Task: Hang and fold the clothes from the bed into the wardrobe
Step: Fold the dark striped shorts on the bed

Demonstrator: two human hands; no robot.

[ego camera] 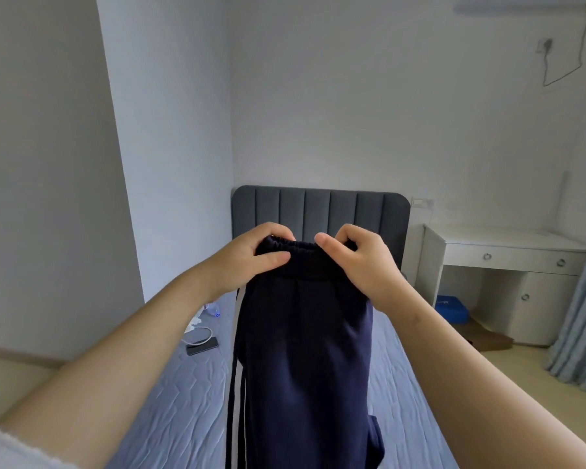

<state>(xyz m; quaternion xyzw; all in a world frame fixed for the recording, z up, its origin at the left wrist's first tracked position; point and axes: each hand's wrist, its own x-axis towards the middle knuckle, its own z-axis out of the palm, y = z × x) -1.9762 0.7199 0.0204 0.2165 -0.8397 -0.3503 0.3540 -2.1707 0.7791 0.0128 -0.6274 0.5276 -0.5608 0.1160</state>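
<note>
Navy-blue knit sweatpants [305, 350] with a gathered elastic waistband [301, 247] hung in front of you, above the bed and held up by the waistband. A pale stripe [243, 384] ran down their left edge. The legs dropped straight down out of the bottom of the view.

Your left hand [251, 255] gripped the waistband's left end, fingers curled over the top and thumb pressed flat on the front. Your right hand [366, 265] pinched the right end the same way, thumb on the near side. The two hands were close together, with only a short stretch of waistband between them.

Under the pants was the lavender-blue quilted mattress [183, 401], with a grey channel-padded headboard [318, 208] behind your hands. A black phone [202, 345] with a looped white cable [200, 333] lay on the mattress near its left edge.

To the right of the bed stood a white desk with drawers [508, 245], a blue box [452, 309] on the floor under it, and a blue-grey curtain [582, 333] at the far right.
</note>
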